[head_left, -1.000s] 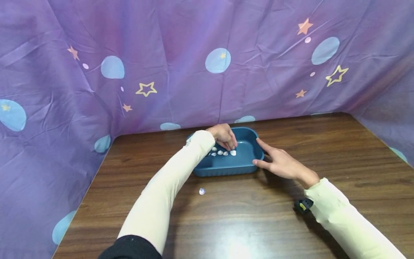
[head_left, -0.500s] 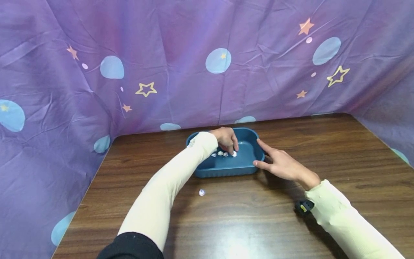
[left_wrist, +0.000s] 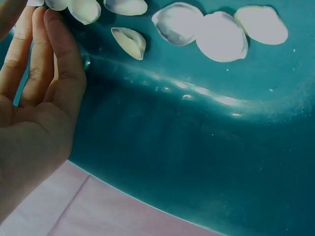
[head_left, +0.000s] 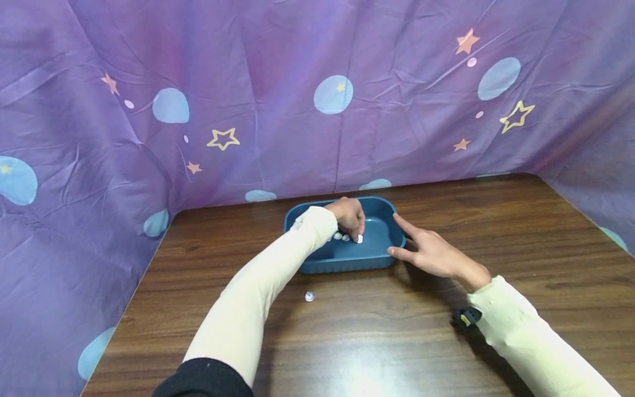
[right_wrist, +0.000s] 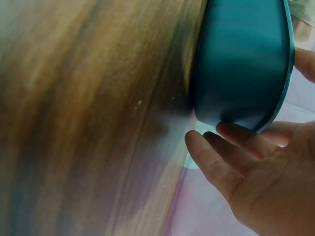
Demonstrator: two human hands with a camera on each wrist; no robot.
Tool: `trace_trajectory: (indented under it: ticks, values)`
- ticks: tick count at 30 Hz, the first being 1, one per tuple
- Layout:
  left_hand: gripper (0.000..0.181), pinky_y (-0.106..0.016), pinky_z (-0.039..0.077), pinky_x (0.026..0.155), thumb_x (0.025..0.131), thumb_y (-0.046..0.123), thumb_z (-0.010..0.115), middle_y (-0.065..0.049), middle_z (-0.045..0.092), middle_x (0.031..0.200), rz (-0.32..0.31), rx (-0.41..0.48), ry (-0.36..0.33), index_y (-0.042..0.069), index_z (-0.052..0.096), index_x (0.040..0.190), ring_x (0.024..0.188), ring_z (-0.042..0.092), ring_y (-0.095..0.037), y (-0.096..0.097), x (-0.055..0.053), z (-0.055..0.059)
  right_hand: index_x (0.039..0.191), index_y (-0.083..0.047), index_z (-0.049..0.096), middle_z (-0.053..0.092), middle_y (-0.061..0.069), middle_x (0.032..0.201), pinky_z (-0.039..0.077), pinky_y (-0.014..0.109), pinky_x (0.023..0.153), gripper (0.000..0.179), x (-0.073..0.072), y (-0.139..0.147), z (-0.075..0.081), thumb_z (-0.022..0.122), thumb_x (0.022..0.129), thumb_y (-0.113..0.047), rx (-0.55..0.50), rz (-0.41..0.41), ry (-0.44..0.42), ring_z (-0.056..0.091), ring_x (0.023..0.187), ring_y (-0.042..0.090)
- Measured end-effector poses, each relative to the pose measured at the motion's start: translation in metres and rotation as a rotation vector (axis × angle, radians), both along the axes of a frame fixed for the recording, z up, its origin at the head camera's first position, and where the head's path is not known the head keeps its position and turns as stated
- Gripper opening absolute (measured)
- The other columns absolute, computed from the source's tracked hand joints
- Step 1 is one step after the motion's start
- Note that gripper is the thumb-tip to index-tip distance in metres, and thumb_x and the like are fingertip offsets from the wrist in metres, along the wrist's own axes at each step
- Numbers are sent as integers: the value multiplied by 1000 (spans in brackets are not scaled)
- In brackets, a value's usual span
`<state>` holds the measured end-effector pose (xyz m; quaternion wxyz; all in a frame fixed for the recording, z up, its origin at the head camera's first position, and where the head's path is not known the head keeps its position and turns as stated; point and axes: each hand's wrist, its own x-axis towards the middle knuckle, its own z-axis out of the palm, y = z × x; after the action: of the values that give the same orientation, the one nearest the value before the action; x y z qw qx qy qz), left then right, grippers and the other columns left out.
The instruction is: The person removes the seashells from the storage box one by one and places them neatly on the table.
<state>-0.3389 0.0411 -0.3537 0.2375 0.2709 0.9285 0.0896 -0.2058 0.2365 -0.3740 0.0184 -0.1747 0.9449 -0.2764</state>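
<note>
My left hand (head_left: 349, 215) reaches down into a blue plastic basin (head_left: 349, 266), its fingertips pinching a white seashell (head_left: 359, 239) at the basin floor. To the left of that one lie more pale seashells (left_wrist: 177, 23), several of them strung out in a loose line across the floor, partly hidden by the sleeve in the head view. My right hand (head_left: 431, 251) rests against the basin's right end. Its thumb and index finger are spread along the rim, while the other fingers touch the outer wall (right_wrist: 241, 64) in the right wrist view.
A small white and purple shell-like piece (head_left: 310, 296) lies on the wooden table (head_left: 223, 309) in front of the basin. A black device (head_left: 466, 318) sits at the right sleeve cuff. Behind the table hangs a purple curtain (head_left: 278, 99) with stars.
My left hand has lowered a little toward the near side, its fingers closing on the seashell at the right end of the line, which has turned slightly. The right hand stays at the basin.
</note>
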Motion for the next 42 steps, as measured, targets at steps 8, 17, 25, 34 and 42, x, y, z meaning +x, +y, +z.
trace_trajectory:
  ticks: [8, 17, 25, 34, 42]
  values:
    - [11, -15, 44, 56, 76, 15, 87, 11, 62, 67, -16, 13, -7, 15, 76, 79, 62, 54, -4, -6, 4, 2, 158, -1, 21, 39, 32, 153, 41, 61, 111, 85, 1, -3, -2, 62, 97, -44, 3, 7, -8, 51, 134, 47]
    - [10, -14, 49, 59, 77, 13, 86, 10, 64, 69, 20, 85, -58, 12, 78, 82, 62, 57, -3, -9, 4, 6, 158, -1, 20, 39, 32, 153, 39, 62, 112, 86, 1, -3, -4, 62, 97, -44, -4, 4, -17, 50, 134, 48]
    - [24, -21, 57, 71, 84, 0, 77, 1, 69, 79, 59, 282, -339, 1, 74, 108, 70, 62, -6, -21, 2, 15, 158, 0, 20, 38, 32, 153, 40, 62, 111, 85, 2, -3, -1, 61, 98, -43, 10, 10, -19, 50, 134, 48]
    - [28, -21, 57, 77, 87, -6, 71, 0, 71, 86, 59, 376, -392, -4, 72, 114, 74, 63, -5, -44, 5, 26, 158, 0, 21, 40, 32, 152, 40, 61, 112, 86, 0, -3, 2, 61, 97, -45, 21, 0, -8, 50, 134, 48]
    - [28, -29, 59, 87, 87, -5, 72, -8, 76, 92, 101, 470, -398, -8, 70, 114, 77, 68, -6, -60, 14, 38, 159, -2, 19, 39, 33, 152, 39, 62, 112, 87, -1, 0, 4, 60, 97, -47, 30, -3, -24, 49, 135, 49]
